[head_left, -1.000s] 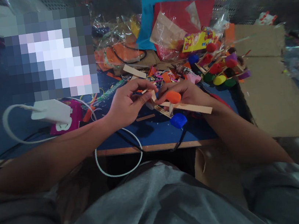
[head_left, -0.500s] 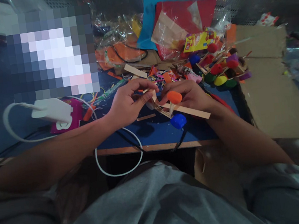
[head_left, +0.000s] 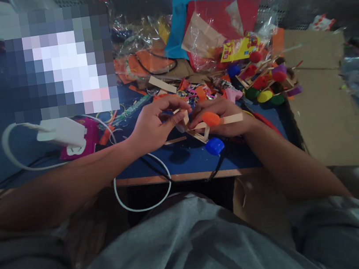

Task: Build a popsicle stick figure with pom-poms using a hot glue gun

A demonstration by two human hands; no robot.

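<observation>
While held over the near edge of the blue table (head_left: 186,163), stick frame (head_left: 201,133) is gripped two-handed, left hand (head_left: 152,130) pinched on its end, right hand (head_left: 229,108) closed round the orange-capped stick (head_left: 232,118), blue cap (head_left: 215,146) seemingly attached below.

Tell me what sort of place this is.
Most likely a craft table. Paper sheets and cut scraps cover the blue table, a pile of stick-and-ball pieces lies to the right, and the left hand and right hand hold a stick piece.
</observation>
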